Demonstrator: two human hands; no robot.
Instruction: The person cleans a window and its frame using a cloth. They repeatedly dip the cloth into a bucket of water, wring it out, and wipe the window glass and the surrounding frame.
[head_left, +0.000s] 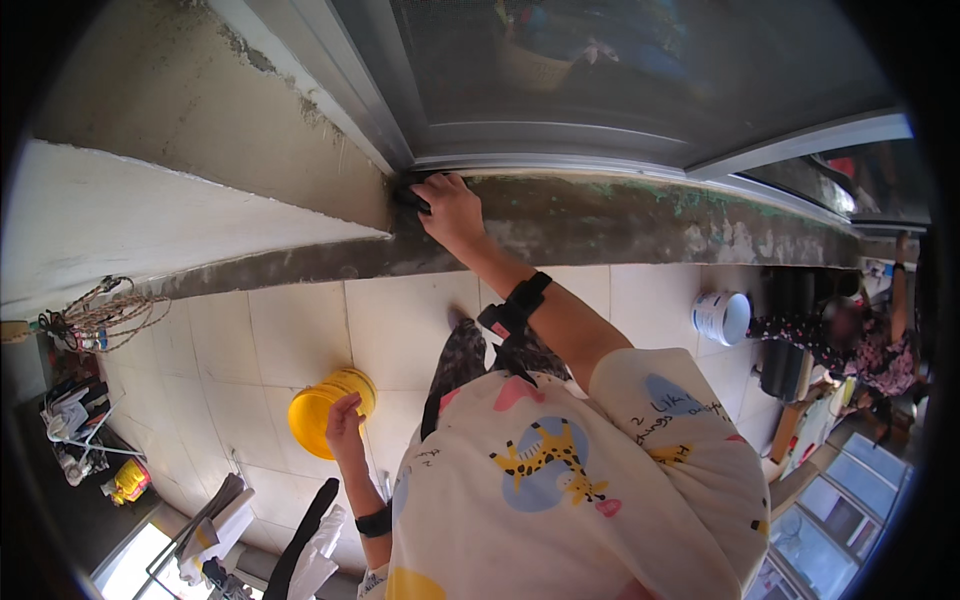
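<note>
Near the top centre, my right hand (450, 208) grips a dark cloth (409, 196) and presses it on the stone window sill (585, 225), in the corner where the wall meets the aluminium window frame (525, 161). The cloth is mostly hidden by my fingers. Green and whitish patches mark the sill towards the right. My left hand (345, 424) hangs lower left with its fingers loosely curled, and nothing shows in it. Behind it on the tiled floor stands a yellow bucket (311, 420). Whether the hand touches the bucket's rim, I cannot tell.
A white bucket (721, 318) stands on the floor to the right, near another person (862, 337) who reaches up to the window. Coiled rope (112, 315) hangs at the far left. Folded cloths and a rack (214, 525) are at the lower left.
</note>
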